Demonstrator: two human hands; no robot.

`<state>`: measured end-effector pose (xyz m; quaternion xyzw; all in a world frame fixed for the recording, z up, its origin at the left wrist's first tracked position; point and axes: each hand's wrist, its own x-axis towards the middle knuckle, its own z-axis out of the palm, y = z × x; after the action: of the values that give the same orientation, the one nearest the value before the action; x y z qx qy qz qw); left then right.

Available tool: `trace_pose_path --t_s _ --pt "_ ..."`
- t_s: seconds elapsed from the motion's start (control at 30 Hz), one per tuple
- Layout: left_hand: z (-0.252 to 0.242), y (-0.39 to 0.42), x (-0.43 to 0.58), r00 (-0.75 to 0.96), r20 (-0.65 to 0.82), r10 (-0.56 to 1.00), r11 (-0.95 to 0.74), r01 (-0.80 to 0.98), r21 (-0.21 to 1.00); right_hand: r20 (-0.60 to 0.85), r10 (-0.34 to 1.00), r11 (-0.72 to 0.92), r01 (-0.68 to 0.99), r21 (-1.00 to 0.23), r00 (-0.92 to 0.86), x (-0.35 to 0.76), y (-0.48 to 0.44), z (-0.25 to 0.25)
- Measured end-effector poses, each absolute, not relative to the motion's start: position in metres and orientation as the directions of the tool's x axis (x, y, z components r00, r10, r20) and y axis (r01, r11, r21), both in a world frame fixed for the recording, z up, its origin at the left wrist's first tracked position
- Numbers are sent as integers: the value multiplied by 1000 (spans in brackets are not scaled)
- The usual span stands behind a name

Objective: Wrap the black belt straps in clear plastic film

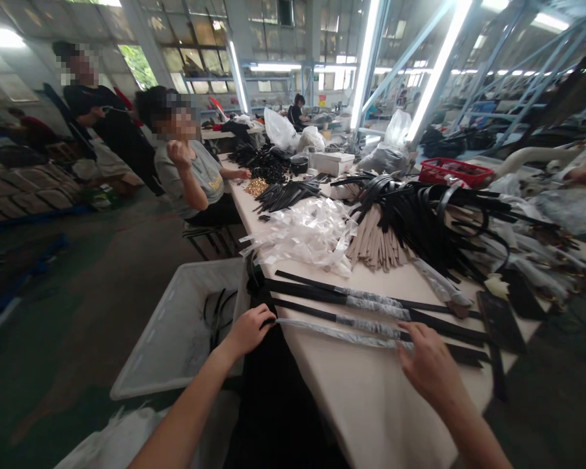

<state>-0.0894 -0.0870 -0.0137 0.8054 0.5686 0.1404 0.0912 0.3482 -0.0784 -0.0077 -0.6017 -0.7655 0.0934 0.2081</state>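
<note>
At the counter [366, 397], left fingers [262, 315] pinch clear sleeving [339, 333]; right fingers [417, 333] touch it, grip unclear; tugging could tear it.

Smooth leather-like black straps [305, 292], glossy crinkled clear-plastic sleeve [342, 333], wrinkled translucent plastic wrappers [307, 234], shiny metal-looking gold pieces [256, 187], matt tabletop [351, 384]
</note>
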Motion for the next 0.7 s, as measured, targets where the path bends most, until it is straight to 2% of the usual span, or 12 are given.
trace_pose_path --t_s 0.07,0.13,0.27,0.47,0.7 --pt "-3 -94 -83 387 147 910 -409 896 175 270 913 400 796 -455 -304 280 -91 5" --pt "8 -102 -73 455 155 877 -465 884 36 262 865 501 726 -472 -427 208 -100 17" --pt "28 -117 -57 535 146 832 -524 845 -109 172 843 529 732 -428 -509 111 -97 24" --pt "44 -124 -103 578 263 773 -569 814 -118 126 826 561 778 -283 -550 137 -84 12" --pt "27 -100 -143 509 385 770 -531 846 -56 11 927 366 900 -234 -374 238 -76 17"
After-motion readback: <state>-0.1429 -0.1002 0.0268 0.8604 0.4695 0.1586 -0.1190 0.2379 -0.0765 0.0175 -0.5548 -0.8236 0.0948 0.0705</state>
